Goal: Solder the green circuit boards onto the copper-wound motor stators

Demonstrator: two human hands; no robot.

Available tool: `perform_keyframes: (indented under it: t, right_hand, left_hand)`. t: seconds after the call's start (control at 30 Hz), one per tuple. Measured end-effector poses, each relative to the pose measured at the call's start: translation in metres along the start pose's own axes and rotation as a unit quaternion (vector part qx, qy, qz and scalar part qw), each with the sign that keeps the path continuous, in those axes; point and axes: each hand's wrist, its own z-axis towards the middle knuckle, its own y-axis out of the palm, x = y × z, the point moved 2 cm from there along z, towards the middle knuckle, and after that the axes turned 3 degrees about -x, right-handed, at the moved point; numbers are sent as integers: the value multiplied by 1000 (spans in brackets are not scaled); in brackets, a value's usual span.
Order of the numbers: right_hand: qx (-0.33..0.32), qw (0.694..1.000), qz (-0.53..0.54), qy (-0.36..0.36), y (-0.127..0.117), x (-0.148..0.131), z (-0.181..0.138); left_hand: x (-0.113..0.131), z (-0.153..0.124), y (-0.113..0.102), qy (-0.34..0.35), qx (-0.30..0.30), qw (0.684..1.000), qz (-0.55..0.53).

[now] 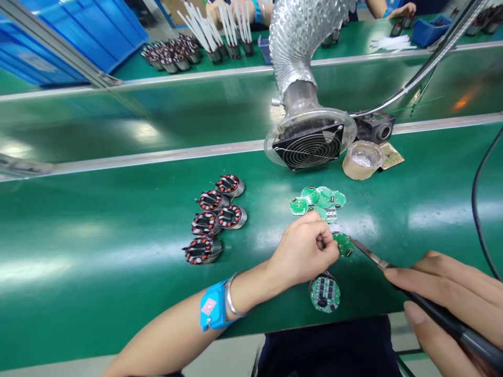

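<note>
The left hand (304, 250) is working close to the near edge of the green bench (98, 251), its grip pinched together on a small round circuit board (343, 244). Open bench is lying to the left of the wrist, between the hand and a cluster of wound coils (214, 217). A loose pile of boards (319, 201) is sitting just beyond the knuckles. The right hand (451, 298) is closed around a soldering iron (424, 298); its long axis is running from lower right up to the left, tip (356, 243) meeting the held board's right edge. A finished stator with board (325, 293) is resting just below the left hand. Behind, a fume fan (310, 144) on a foil duct (298, 42) is facing the work, beside a solder pot (362, 159)
</note>
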Motion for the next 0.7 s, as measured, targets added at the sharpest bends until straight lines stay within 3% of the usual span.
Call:
perform_keyframes:
  t: [0.13, 0.27, 0.43, 0.5, 0.7]
  right_hand:
    - [0, 1000, 17, -6, 2, 2, 3]
    - [7, 999, 38, -28, 22, 20, 7]
    - [-80, 982, 112, -129, 54, 44, 18]
    - [-60, 980, 125, -145, 59, 46, 24]
    - [44, 989, 97, -99, 63, 33, 37]
  left_hand:
    - [0, 1, 0, 1, 0, 1000, 4]
    - [-1, -1, -2, 1, -10, 1000, 1]
    - [-7, -10, -4, 25, -48, 997, -50]
    - [-10, -13, -3, 35, -49, 996, -61]
    - [-13, -16, 7, 10, -9, 992, -123]
